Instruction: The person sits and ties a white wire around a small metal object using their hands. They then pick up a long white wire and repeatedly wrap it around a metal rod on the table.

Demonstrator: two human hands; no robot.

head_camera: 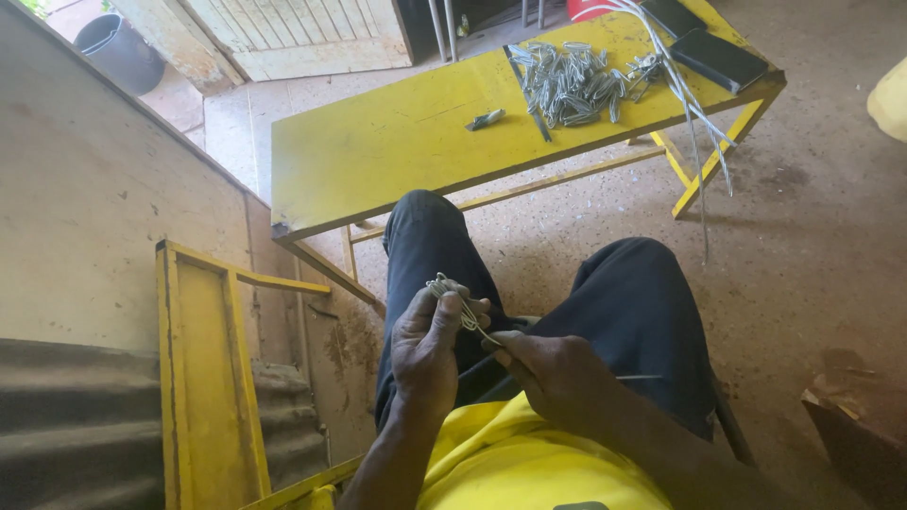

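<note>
I sit with my legs in dark trousers, both hands over my lap. My left hand [430, 342] pinches a piece of thin grey wire [452, 295] bent into loops at its top. My right hand [553, 370] grips the same wire lower down; a straight end sticks out to the right past my fist. On the yellow table [378, 151] in front of me lies a pile of bent wire pieces [572, 83], with a small metal tool [486, 119] and a long flat blade beside it.
Long straight wires [694, 118] hang over the table's right end toward the concrete floor. A dark flat case [718, 59] lies at the table's far right corner. A yellow wooden frame [203, 368] stands at my left against a wall. A door and a dark bucket [118, 47] are behind.
</note>
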